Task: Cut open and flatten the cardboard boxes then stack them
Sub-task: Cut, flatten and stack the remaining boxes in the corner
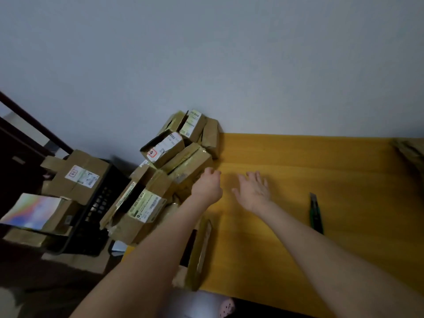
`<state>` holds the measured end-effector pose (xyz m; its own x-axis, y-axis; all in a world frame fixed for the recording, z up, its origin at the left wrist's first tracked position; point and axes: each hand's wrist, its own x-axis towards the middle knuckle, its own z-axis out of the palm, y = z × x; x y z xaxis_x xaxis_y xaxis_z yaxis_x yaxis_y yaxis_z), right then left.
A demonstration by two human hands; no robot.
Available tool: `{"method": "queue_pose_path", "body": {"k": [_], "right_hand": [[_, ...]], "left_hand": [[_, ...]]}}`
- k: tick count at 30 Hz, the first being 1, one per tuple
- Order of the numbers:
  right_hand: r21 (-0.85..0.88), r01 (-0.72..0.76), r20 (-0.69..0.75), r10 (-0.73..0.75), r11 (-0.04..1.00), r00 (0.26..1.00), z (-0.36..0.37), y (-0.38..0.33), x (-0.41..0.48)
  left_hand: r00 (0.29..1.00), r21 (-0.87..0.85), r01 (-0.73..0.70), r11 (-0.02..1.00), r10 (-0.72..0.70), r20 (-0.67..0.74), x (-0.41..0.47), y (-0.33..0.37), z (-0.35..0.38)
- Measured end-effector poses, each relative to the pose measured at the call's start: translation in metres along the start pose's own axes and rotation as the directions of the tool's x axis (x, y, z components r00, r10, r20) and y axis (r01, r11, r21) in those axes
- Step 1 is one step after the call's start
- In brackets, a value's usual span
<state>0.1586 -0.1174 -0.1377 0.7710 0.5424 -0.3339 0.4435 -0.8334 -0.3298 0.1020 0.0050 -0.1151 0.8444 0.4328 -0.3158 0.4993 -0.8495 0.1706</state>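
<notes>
A pile of taped cardboard boxes (174,157) with shipping labels leans against the wall at the left end of the yellow table (321,180). My left hand (207,182) reaches to the pile's right side, its fingers against a tape-wrapped box (188,166); the fingertips are hidden. My right hand (254,189) hovers open, fingers spread, over the table just right of the pile. A green utility knife (316,212) lies on the table to the right of my right hand. A flat piece of cardboard (199,251) hangs at the table's left edge.
More boxes (75,177) sit on a black crate (96,210) left of the table. Another cardboard piece (410,148) shows at the far right edge of the table. The wall runs right behind the table.
</notes>
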Motion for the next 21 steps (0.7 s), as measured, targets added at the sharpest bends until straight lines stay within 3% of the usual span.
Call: {"method": "queue_pose_path", "body": {"k": [6, 12, 18, 21], "right_hand": [[0.039, 0.058, 0.151, -0.064, 0.998, 0.986, 0.034, -0.047, -0.011], [0.42, -0.16, 0.325, 0.016, 0.893, 0.946, 0.072, -0.066, -0.039], [0.563, -0.208, 0.292, 0.043, 0.8, 0.956, 0.096, -0.064, -0.051], [0.522, -0.253, 0.25, 0.138, 0.814, 0.958, 0.092, -0.054, -0.053]], "left_hand": [[0.994, 0.077, 0.108, 0.991, -0.108, 0.001, -0.02, -0.047, -0.005], [0.974, 0.1, 0.216, 0.971, -0.222, 0.051, -0.048, -0.052, 0.016], [0.977, 0.015, 0.203, 0.979, -0.204, 0.057, -0.059, -0.047, 0.034], [0.978, -0.095, 0.208, 0.973, -0.207, 0.025, -0.055, -0.044, 0.034]]}}
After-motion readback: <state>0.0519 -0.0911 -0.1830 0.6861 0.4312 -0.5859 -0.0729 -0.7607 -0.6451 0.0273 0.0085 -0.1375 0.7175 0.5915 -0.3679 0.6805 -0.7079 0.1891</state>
